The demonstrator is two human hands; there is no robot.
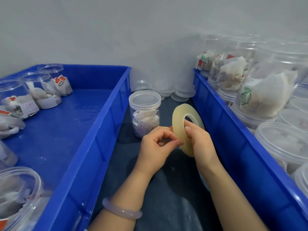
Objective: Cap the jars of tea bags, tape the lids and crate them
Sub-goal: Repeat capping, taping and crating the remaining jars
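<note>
In the middle of the frame the right hand point(200, 140) grips the tape roll point(178, 115) upright, fingers curled round its rim and into its core. The left hand point(155, 147), fingers curled narrow, pinches at the roll's near edge (the tape's end is too clear to see). The capped jar point(145, 117) stands just behind, between two blue crates point(93, 130).

Left crate point(93, 130) and right crate point(233, 130): saturated blue. Tape roll point(176, 117), centre: pale yellow, translucent. Capped jar point(144, 99): clear, colourless. Tea bags point(146, 119): white. Tags point(60, 80), upper left: red. Labels point(245, 95), right: green print. Bracelet point(121, 212): milky lilac. Desk point(166, 189): dark blue-grey. Wall point(116, 30): light grey.
</note>
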